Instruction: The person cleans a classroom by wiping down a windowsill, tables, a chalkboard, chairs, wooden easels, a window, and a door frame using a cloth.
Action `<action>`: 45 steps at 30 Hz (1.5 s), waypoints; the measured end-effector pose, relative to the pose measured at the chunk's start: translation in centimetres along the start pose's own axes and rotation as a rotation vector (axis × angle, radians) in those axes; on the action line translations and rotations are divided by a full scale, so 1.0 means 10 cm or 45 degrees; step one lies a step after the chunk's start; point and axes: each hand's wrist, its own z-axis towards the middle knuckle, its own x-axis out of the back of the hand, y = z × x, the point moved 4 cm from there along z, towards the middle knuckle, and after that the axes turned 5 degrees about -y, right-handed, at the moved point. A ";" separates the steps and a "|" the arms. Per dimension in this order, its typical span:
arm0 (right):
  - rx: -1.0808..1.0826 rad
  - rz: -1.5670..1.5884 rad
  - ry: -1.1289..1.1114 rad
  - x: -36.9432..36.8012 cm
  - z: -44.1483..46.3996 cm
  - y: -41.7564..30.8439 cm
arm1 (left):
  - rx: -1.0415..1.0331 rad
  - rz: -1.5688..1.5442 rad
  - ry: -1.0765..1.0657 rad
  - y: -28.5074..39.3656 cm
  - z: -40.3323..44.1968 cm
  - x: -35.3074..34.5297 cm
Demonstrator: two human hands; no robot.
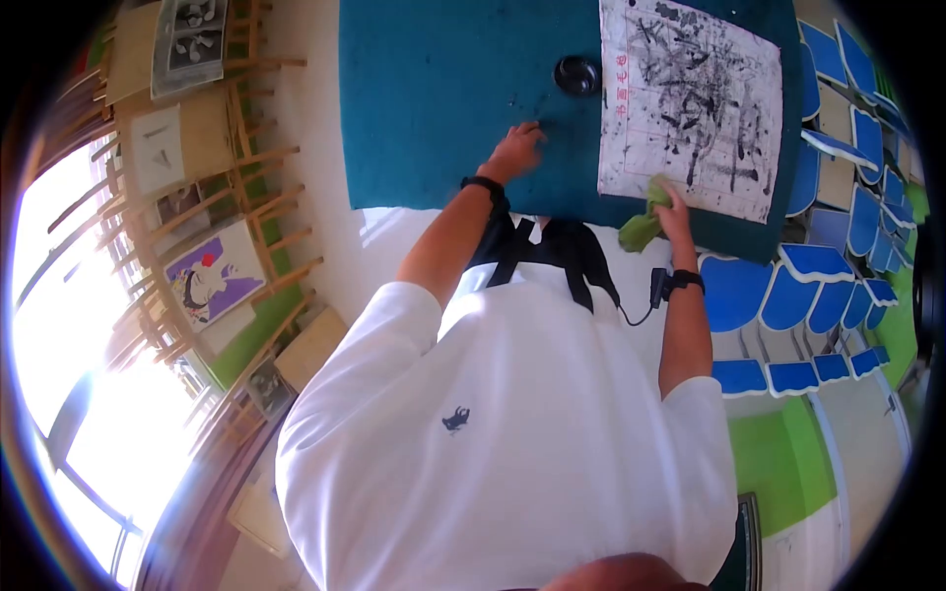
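Right hand (pixel 674 214) was clamped on a crumpled olive-green cloth (pixel 640 233) at the near edge of the teal-covered counter (pixel 443 108). Left hand (pixel 516 151) was near dark specks (pixel 514 102), grip unclear. Specks lay uncollected; work looked partway. Beyond sat a glossy black rounded object (pixel 576 76), beside a heavily inked, red-lined white sheet (pixel 641 148).

A white short-sleeved shirt (pixel 552 414) has a small dark animal-shaped mark (pixel 455 419). Behind the left fingers (pixel 530 130) is a black wristband (pixel 490 187). Behind the right fingers (pixel 672 189) are another black band (pixel 684 284), a little black box (pixel 657 288) and a thin black wire (pixel 639 321). Black straps (pixel 506 264) sit lower, between both hands' fingers and the shirt.
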 end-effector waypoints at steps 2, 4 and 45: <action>0.072 -0.131 0.329 0.34 0.17 0.04 | 0.189 0.063 0.118 0.20 -0.10 0.13; 0.113 -0.256 0.648 0.55 0.31 0.09 | 0.259 0.078 0.281 0.08 -0.02 0.16; 0.209 -0.814 -0.465 -0.82 -0.05 -0.32 | 0.363 0.256 -0.342 0.70 -0.16 -0.16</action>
